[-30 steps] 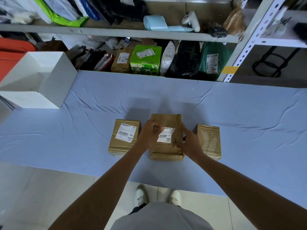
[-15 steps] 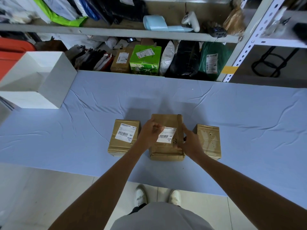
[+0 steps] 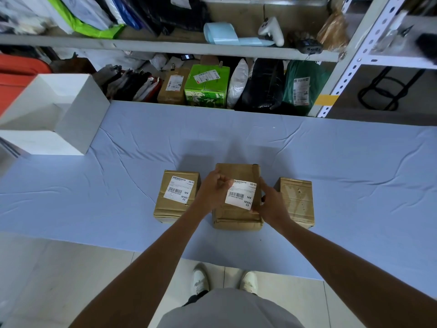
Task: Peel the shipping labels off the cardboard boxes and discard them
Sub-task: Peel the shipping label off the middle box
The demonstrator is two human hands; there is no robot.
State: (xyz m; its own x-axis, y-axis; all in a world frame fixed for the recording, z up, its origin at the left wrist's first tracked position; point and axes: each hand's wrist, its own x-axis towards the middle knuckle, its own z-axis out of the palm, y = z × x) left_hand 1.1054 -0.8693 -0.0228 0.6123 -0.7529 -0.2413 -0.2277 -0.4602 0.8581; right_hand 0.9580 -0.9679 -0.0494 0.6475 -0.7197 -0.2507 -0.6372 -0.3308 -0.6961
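Three cardboard boxes stand in a row near the table's front edge. The middle box (image 3: 238, 171) carries a white shipping label (image 3: 241, 194). My left hand (image 3: 214, 189) pinches the label's upper left corner with curled fingers and hides that corner. My right hand (image 3: 269, 202) rests against the middle box's right side, its thumb by the label's lower right corner. The left box (image 3: 176, 210) bears its own white label (image 3: 179, 189), flat and untouched. No label shows on the top of the right box (image 3: 298, 200).
A blue cloth (image 3: 331, 166) covers the table. An open white box (image 3: 50, 113) stands at the back left. Behind the table, shelves (image 3: 165, 45) hold parcels, bags and a green carton (image 3: 205, 86). My shoes and the floor show below the front edge.
The label on the middle box shows more of its surface now and looks partly lifted at the left end. Both hands have barely shifted.
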